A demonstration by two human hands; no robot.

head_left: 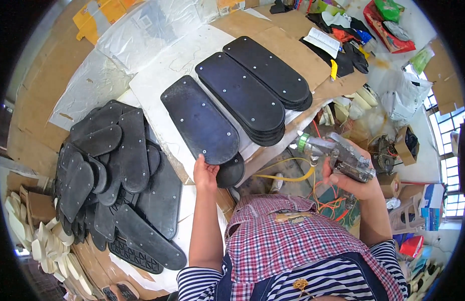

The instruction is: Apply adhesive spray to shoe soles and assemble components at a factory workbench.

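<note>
My left hand (206,174) pinches the near end of a long black rounded panel (200,120), its thumb on top and fingers at the edge. The panel is dotted with small shiny studs and lies on the white table cover. Under its near end a smaller black rounded piece (230,172) sticks out. Two stacks of similar studded panels, the middle stack (242,90) and the far stack (267,70), lie to its right. Off the table's right edge, my right hand (355,183) grips a grey metal gun-shaped air tool (313,144) with a green ring, pointing left.
A heap of black sole-shaped pieces (112,170) fills the left side. Pale sole-like pieces (27,226) lie beyond it. A yellow hose (287,175) and tangled orange cords (333,205) hang below the tool. An open notebook (323,42) and a yellow cutter (334,69) lie far right.
</note>
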